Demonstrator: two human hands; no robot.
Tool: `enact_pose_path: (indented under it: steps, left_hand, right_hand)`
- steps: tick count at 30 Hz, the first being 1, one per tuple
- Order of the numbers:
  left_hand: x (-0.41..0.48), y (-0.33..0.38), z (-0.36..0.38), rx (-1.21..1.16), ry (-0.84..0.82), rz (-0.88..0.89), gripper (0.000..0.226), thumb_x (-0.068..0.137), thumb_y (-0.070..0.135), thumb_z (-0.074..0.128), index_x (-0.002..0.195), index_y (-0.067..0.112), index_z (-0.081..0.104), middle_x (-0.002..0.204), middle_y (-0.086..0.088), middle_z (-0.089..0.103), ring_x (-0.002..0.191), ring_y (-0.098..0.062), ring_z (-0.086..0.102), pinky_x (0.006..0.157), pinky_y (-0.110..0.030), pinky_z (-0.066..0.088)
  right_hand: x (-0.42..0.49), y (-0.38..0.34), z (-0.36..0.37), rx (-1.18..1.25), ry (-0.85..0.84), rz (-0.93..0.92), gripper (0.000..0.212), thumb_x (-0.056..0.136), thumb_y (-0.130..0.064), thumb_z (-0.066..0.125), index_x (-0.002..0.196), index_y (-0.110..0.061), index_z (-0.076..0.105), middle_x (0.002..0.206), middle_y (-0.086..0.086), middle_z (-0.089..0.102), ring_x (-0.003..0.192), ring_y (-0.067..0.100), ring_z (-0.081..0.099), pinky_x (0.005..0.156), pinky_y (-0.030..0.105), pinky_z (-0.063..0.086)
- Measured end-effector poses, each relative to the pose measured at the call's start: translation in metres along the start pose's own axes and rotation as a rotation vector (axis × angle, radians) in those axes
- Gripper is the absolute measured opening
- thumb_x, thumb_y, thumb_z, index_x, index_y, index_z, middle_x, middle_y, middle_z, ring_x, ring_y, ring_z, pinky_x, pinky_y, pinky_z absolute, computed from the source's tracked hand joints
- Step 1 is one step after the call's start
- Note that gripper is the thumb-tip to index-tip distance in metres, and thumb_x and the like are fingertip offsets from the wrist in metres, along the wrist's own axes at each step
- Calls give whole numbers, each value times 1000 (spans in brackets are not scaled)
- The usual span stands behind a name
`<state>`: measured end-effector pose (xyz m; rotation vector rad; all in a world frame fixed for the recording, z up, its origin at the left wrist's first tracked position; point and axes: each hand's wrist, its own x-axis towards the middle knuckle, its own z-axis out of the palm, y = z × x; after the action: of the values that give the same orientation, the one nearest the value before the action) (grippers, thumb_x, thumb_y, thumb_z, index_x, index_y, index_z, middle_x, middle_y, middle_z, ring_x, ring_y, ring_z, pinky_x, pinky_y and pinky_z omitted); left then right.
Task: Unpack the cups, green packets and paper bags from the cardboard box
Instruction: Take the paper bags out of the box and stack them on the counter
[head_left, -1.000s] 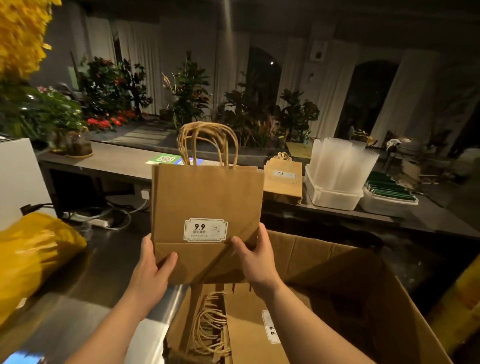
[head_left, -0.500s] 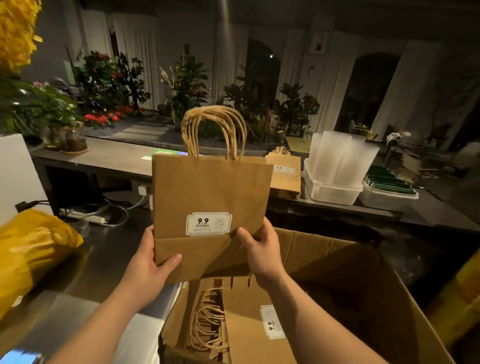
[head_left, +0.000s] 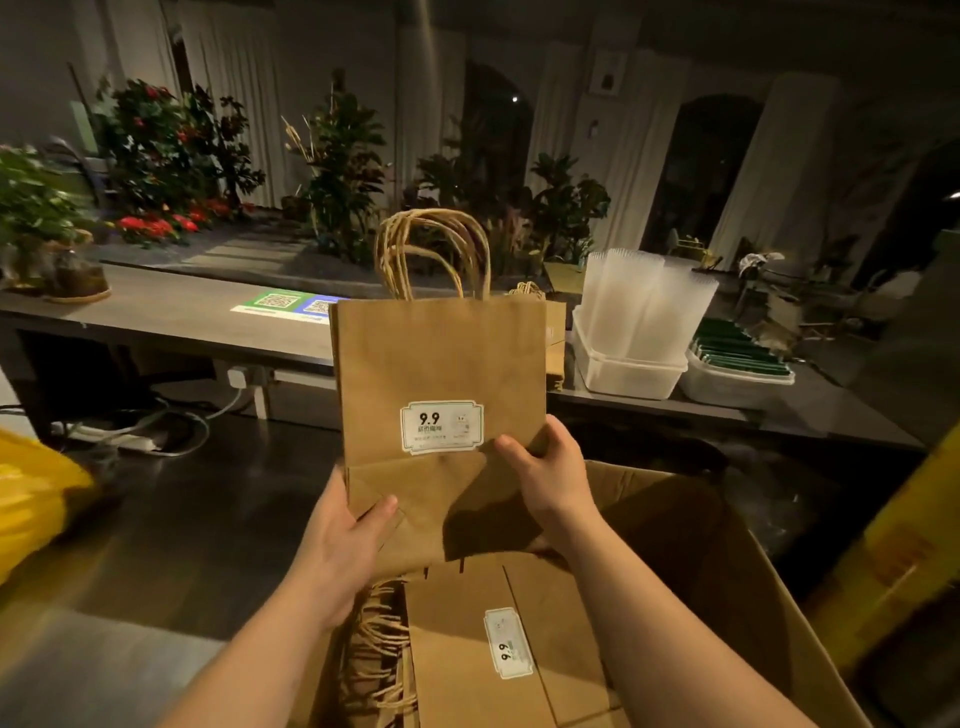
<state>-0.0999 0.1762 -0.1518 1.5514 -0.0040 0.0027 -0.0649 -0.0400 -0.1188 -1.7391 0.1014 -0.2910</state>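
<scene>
Carried slightly rightward above the box (head_left: 727, 571), the bags (head_left: 439, 374), likely light and floppy, stand upright, left hand (head_left: 343, 551) and right hand (head_left: 550, 483) each pinching their stiffer folded base.

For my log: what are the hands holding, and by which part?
Folded paper bags, by the bottom fold: left hand on its left side, right hand on its right.

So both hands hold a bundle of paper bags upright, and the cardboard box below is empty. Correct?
No. The head view shows more paper bags lying in the cardboard box. The left hand and right hand do hold the bundle upright.
</scene>
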Motion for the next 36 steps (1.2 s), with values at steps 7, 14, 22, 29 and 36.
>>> enact_pose_path:
  steps: [7,14,22,29,36]
  left_hand:
    - [-5,-27,-10,-173,120,-66,40,98,10,61,122,41,52,122,-2,65,114,-24,62,89,-43,53]
    - [1,-36,-4,-3,175,-8,42,98,14,64,116,50,51,120,4,64,114,-18,60,100,-50,51]
    - [4,-43,-5,9,184,0,42,97,17,65,116,51,50,120,5,65,113,-19,62,95,-46,53]
    - [1,-44,-7,-50,257,-9,42,97,19,66,122,45,46,119,4,62,113,-20,60,101,-57,49]
    - [-7,-36,-5,-84,357,45,52,97,17,65,141,34,42,124,2,62,117,-22,59,101,-57,48]
  right_hand:
    - [10,118,-40,-608,-147,260,48,104,-24,57,150,-23,45,144,1,57,134,23,54,110,39,48]
    - [22,193,-17,-1258,-773,348,86,96,-25,66,164,-30,12,172,-3,3,158,31,-2,125,58,12]
    - [17,174,-26,-1389,-733,474,93,88,-23,77,162,-31,19,169,10,11,156,42,2,124,60,12]
    - [9,129,-101,-1000,-340,320,54,97,-12,65,146,-30,51,137,-2,59,129,19,57,101,30,52]
    - [-8,62,-155,-450,19,127,37,101,-2,54,121,-32,65,114,-7,69,102,13,69,76,26,59]
